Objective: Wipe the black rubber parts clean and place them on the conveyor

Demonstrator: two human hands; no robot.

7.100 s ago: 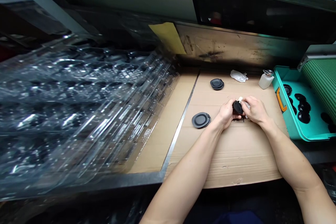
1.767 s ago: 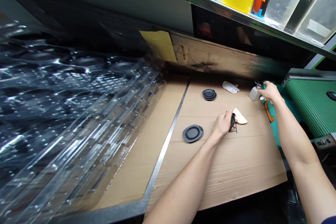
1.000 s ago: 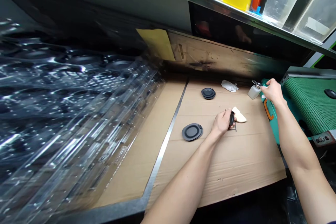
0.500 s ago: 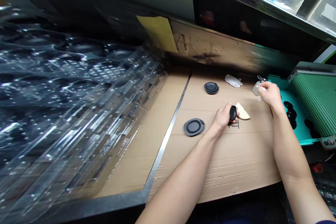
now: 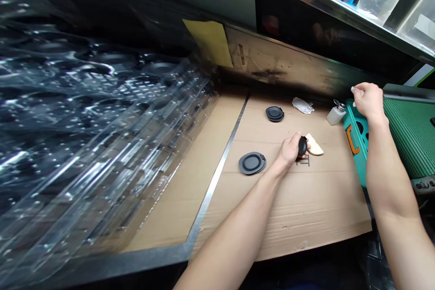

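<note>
My left hand (image 5: 290, 148) is closed round a small black rounded part (image 5: 302, 146), held just above the cardboard. Right beside its fingertips lies a cream-coloured wedge-shaped pad (image 5: 315, 146). My right hand (image 5: 369, 100) is raised over the far edge of the teal tray, its fingers pinched. A bit of a small white piece (image 5: 353, 90) shows at the fingertips; its kind is hard to make out. To the left of that hand stands a translucent pump bottle (image 5: 335, 113) with a metal top. Two flat black lids, one nearer (image 5: 252, 163) and one farther (image 5: 274, 113), lie left of my left hand.
A crumpled white wad (image 5: 302, 105) lies at the back of the cardboard (image 5: 272, 208). The teal tray (image 5: 356, 163) with an orange handle holds black parts, beside a green conveyor belt (image 5: 408, 136). Stacked clear plastic trays (image 5: 102, 145) fill the left. A shelf with bins hangs above.
My right hand has moved from the pump bottle up and to the right, over the teal tray, carrying the white piece. My left hand stays put with the black part.
</note>
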